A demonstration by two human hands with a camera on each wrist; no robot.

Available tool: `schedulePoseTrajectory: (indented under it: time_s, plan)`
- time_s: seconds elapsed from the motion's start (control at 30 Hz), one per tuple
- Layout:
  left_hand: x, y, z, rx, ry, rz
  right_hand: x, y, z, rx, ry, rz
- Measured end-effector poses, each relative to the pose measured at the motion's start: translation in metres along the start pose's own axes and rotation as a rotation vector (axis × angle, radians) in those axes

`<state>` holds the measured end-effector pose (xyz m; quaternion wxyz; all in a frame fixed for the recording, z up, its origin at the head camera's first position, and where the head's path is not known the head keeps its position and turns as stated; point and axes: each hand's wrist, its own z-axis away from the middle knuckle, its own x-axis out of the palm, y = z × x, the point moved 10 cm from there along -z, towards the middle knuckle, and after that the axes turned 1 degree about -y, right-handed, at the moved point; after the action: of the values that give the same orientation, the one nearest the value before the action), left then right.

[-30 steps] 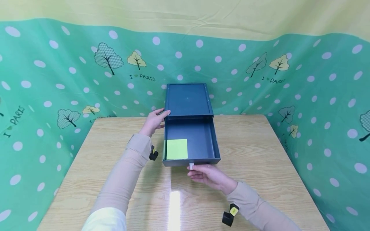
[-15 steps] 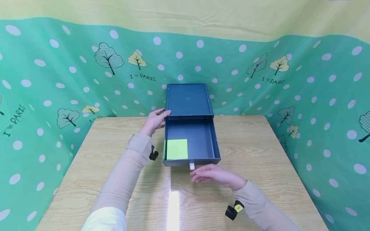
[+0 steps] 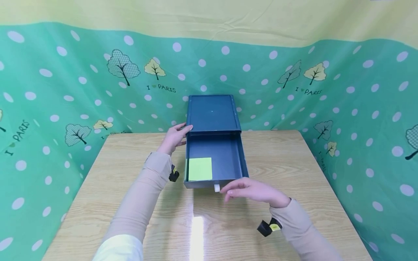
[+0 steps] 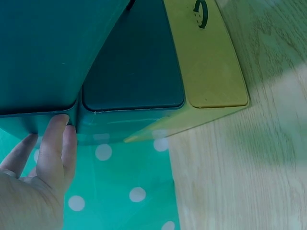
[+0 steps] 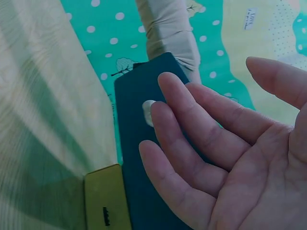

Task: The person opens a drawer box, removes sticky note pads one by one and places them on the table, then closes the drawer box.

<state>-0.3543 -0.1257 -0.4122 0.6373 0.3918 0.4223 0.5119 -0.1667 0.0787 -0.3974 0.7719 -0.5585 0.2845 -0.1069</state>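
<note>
A blue drawer cabinet (image 3: 212,113) stands at the back of the table, its top drawer (image 3: 226,154) pulled out. Inside that drawer, at the front left, lies a light green square sheet or note pad (image 3: 200,169); its thickness is unclear. A white pull tab (image 3: 217,188) sticks out from the drawer front. My left hand (image 3: 173,138) rests against the cabinet's left side near its front edge, thumb by the top. Just right of the tab hovers my right hand (image 3: 253,190), its fingers loosely bent and holding nothing.
Below the pulled-out drawer, the left wrist view shows a closed blue drawer (image 4: 136,62) and a yellow drawer (image 4: 213,62) with a dark pull loop (image 4: 204,14). A wooden table (image 3: 130,156) bears the cabinet. A green dotted curtain (image 3: 261,87) hangs behind it.
My right hand has let go of the white tab and moved to the right. The left hand, the drawer and the green square keep their places.
</note>
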Motion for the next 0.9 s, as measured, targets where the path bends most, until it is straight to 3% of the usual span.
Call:
schedulePoseTrajectory:
  time_s: [0.5, 0.9]
  plan:
    - [-0.004, -0.003, 0.001, -0.006, 0.015, 0.026, -0.015, -0.045, -0.005, -0.051, -0.063, 0.046]
    - [0.000, 0.001, 0.001, 0.001, -0.007, 0.021, -0.043, -0.080, -0.023, -0.043, -0.048, 0.133]
